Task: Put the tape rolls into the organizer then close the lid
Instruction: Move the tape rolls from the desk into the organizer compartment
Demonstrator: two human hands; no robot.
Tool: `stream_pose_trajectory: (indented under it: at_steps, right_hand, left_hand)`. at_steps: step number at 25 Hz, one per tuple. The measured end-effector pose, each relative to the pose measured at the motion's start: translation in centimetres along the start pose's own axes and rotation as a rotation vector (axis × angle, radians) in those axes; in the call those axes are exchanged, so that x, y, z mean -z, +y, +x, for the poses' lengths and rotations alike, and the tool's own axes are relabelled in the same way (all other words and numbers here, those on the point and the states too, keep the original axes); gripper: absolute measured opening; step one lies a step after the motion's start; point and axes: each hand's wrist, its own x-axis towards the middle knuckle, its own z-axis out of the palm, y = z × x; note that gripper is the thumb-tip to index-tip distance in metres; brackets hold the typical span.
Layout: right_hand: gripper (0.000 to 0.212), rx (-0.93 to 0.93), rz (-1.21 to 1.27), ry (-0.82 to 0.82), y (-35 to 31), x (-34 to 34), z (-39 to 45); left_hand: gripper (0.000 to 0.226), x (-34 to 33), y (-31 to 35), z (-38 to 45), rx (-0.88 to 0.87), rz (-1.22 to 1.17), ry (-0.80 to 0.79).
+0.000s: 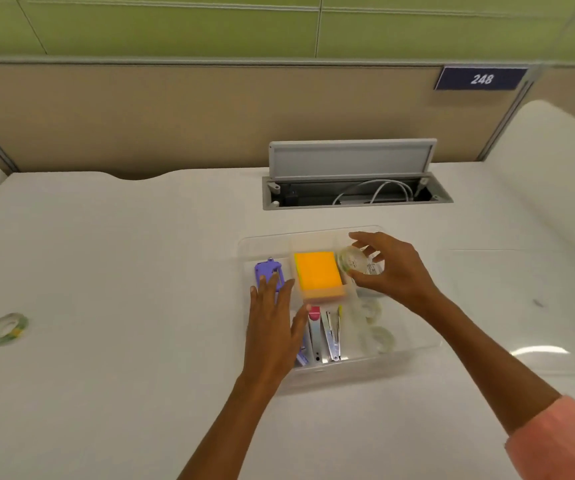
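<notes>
A clear plastic organizer (414,344) sits open on the white desk, divided into compartments. My right hand (388,268) is over its far right compartment, shut on a clear tape roll (350,259). My left hand (274,320) lies flat, fingers spread, on the organizer's left side. Two more clear tape rolls (371,308) (381,337) lie in the near right compartment. Another tape roll (6,329) with green and yellow on it rests on the desk far to the left. The clear lid (521,306) lies flat on the desk to the organizer's right.
Inside the organizer are an orange sticky-note pad (317,273), a purple tool (268,270) and metal clips (331,337). Behind it, a desk cable hatch (352,188) stands open with white cables inside. A beige partition closes off the back.
</notes>
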Motion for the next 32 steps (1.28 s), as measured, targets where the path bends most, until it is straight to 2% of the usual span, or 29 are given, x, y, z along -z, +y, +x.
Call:
stream_pose_trajectory:
  at_steps: [5,8,14,18,25,32]
  right_hand:
    - [0.054,-0.009,-0.216,-0.03,4.3,1.6,-4.4]
    - [0.05,0.05,-0.41,-0.029,5.2,0.9,-5.8]
    - [0.04,0.072,-0.587,-0.066,6.2,-0.7,-6.5]
    - [0.043,0.029,-0.575,-0.12,6.3,-1.0,-6.5]
    - [0.04,-0.033,-0.546,-0.12,5.8,-1.1,-6.4]
    - [0.042,-0.008,-0.52,-0.056,4.8,-0.9,-6.6]
  left_hand:
    - [0.056,-1.3,-0.9,-0.2,0.026,0.082,-0.038]
    - [0.056,-1.5,-0.9,-0.3,0.027,0.091,-0.002]
    - [0.06,-1.6,-1.0,-0.4,0.012,0.118,-0.006]
    - [0.06,-1.5,-0.8,-0.4,0.019,0.095,-0.007]
    - [0.06,-1.6,-0.9,-0.5,0.001,0.087,0.005]
    - [0.067,-1.7,-1.1,-0.3,0.022,0.094,-0.016]
